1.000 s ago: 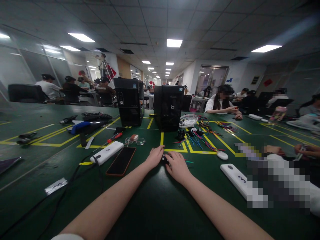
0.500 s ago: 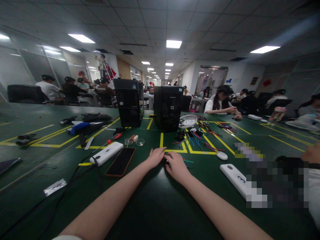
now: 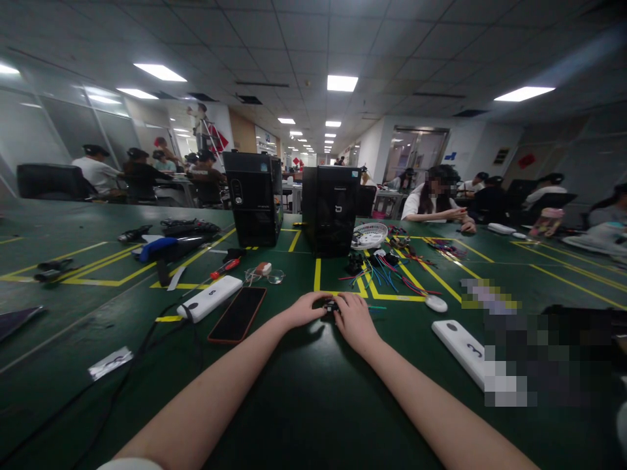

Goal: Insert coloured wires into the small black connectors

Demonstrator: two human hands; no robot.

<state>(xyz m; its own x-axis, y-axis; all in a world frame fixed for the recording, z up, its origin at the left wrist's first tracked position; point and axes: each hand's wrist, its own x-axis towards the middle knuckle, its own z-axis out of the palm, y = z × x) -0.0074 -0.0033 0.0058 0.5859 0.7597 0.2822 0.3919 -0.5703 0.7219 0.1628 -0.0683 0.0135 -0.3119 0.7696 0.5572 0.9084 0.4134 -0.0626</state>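
Note:
My left hand (image 3: 304, 309) and my right hand (image 3: 354, 320) meet on the green table (image 3: 304, 391), both pinched on a small black part (image 3: 331, 305) held between their fingertips. The part is mostly hidden by the fingers. A thin green wire (image 3: 376, 307) lies just right of my right hand. A bundle of coloured wires (image 3: 386, 274) and black connectors (image 3: 353, 263) lies a little farther back. A black phone (image 3: 238, 314) rests to the left of my left hand.
Two black computer towers (image 3: 253, 199) (image 3: 331, 210) stand behind the hands. A white power bank (image 3: 209, 298), red screwdriver (image 3: 224, 267), glasses (image 3: 264, 275), white basket (image 3: 368, 235), white mouse (image 3: 435, 303) and second power bank (image 3: 460, 346) surround the spot. Other people sit at the tables.
My hands have lifted slightly and drawn closer together around the small black part. The person at the right edge has pulled their hands out of view.

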